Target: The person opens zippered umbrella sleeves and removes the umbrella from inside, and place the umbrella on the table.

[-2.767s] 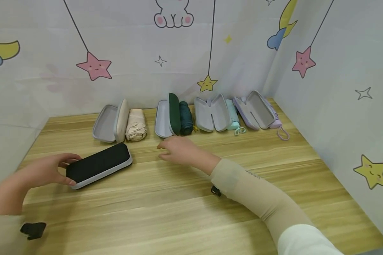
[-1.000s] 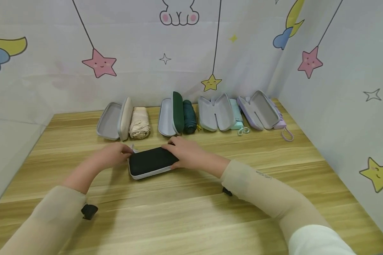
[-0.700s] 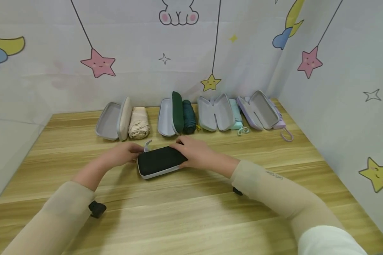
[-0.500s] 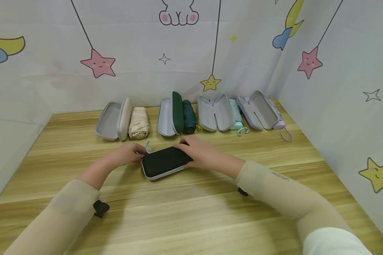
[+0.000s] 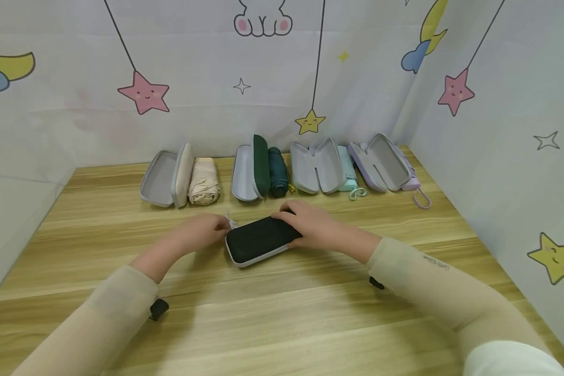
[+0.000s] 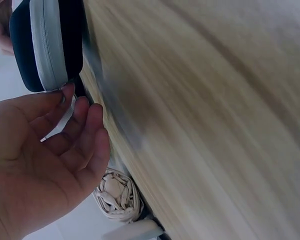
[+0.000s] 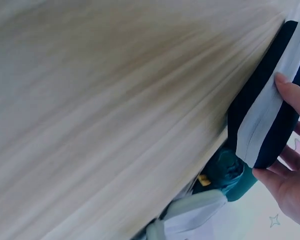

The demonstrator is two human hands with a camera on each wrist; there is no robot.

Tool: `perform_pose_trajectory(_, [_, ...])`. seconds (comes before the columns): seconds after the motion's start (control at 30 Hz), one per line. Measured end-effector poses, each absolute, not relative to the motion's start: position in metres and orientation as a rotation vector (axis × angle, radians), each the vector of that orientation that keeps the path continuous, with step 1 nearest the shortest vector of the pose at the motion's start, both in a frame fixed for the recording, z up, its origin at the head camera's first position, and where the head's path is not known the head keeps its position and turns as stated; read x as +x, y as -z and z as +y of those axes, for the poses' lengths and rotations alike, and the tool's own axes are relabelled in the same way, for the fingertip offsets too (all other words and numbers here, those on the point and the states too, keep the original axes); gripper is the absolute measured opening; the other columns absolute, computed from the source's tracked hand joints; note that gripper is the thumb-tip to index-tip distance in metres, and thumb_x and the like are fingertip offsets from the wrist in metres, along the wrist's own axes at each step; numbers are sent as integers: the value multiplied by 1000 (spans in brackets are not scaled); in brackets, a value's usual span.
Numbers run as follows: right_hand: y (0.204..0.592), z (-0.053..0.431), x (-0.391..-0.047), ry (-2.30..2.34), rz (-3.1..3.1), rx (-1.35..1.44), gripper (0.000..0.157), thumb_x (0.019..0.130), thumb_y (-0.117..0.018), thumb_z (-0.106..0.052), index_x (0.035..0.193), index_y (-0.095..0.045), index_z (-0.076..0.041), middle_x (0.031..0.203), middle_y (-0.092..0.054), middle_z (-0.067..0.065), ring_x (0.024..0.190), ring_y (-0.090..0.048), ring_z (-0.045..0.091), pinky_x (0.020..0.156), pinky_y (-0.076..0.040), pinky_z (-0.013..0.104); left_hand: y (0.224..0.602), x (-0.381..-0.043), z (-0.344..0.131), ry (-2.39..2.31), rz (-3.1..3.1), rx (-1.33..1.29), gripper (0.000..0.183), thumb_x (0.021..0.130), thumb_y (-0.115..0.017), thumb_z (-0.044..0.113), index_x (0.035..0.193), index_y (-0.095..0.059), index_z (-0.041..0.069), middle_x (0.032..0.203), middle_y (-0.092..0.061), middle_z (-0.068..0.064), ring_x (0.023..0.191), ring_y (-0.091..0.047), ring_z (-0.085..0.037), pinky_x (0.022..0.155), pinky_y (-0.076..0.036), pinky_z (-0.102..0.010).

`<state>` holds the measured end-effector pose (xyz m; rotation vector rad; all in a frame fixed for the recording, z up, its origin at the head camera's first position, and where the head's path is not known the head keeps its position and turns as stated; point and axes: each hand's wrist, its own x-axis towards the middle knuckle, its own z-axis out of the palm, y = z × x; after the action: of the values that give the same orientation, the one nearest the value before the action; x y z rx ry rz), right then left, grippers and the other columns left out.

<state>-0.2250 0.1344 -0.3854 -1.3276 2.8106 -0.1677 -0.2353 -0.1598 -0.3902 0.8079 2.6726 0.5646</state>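
A black zip case [image 5: 258,241] with a pale grey zipper band lies closed at mid-table. My right hand [image 5: 312,224] grips its right end, thumb on the near side and fingers over the far edge. In the right wrist view, the thumb [image 7: 290,92] presses against the grey band. At the case's left end, my left hand [image 5: 211,231] pinches the zipper pull between thumb and index finger; the pull itself is mostly hidden by the fingertips. A short grey strap [image 5: 232,223] sticks up beside those fingers. The left wrist view shows the other fingers [image 6: 92,145] loosely bent.
Along the back wall stand opened cases: beige [image 5: 182,175], green [image 5: 260,167], a grey-lined one [image 5: 326,167] and a lilac one [image 5: 387,164]. Folded umbrellas in beige [image 5: 204,183], dark green [image 5: 278,173], mint [image 5: 347,169] and lilac [image 5: 412,181] lie beside them.
The black case has slid rightward with both hands. Earlier my left hand gripped its left end and my right hand was off it; now the right grips it and the left pinches the zipper pull.
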Motion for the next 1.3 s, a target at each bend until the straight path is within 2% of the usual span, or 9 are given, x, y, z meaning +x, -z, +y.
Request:
perform_pose_trajectory(0.17, [385, 146, -226, 175, 2804, -1313, 75, 79, -82, -33, 142, -46, -15, 131, -47, 11, 119, -49, 24, 97, -44, 39, 389, -231, -150, -482, 2676, 850, 13, 98, -54, 8, 92, -66, 5, 78, -58, 0, 68, -49, -14, 67, -43, -33])
perform_pose_trajectory(0.47, [379, 165, -224, 120, 2810, -1224, 75, 76, -84, -37, 139, -50, -15, 126, -53, 9, 114, -53, 24, 95, -45, 40, 388, -220, -136, -414, 2652, 866, 15, 99, -53, 9, 91, -65, 7, 79, -59, 0, 68, -49, -14, 68, -44, -33])
perform_pose_trajectory(0.8, [372, 169, -216, 31, 2825, -1079, 72, 78, -82, -42, 137, -54, -13, 118, -56, 10, 105, -57, 25, 89, -48, 40, 385, -212, -122, -366, 2666, 832, 14, 100, -53, 12, 93, -65, 7, 82, -60, 0, 69, -51, -14, 68, -45, -33])
perform_pose_trajectory(1.13, [372, 161, -203, -114, 2911, -860, 71, 79, -78, -50, 134, -54, -11, 110, -58, 13, 97, -59, 28, 80, -51, 43, 384, -203, -111, -308, 2748, 887, 16, 98, -55, 12, 86, -64, 9, 76, -58, 1, 65, -51, -13, 65, -46, -34])
perform_pose_trajectory(1.3, [371, 156, -195, -137, 2962, -769, 71, 77, -78, -53, 129, -56, -10, 108, -59, 14, 96, -59, 31, 77, -52, 45, 385, -201, -106, -294, 2771, 890, 25, 99, -53, 12, 74, -55, 12, 67, -47, 1, 60, -42, -14, 58, -39, -31])
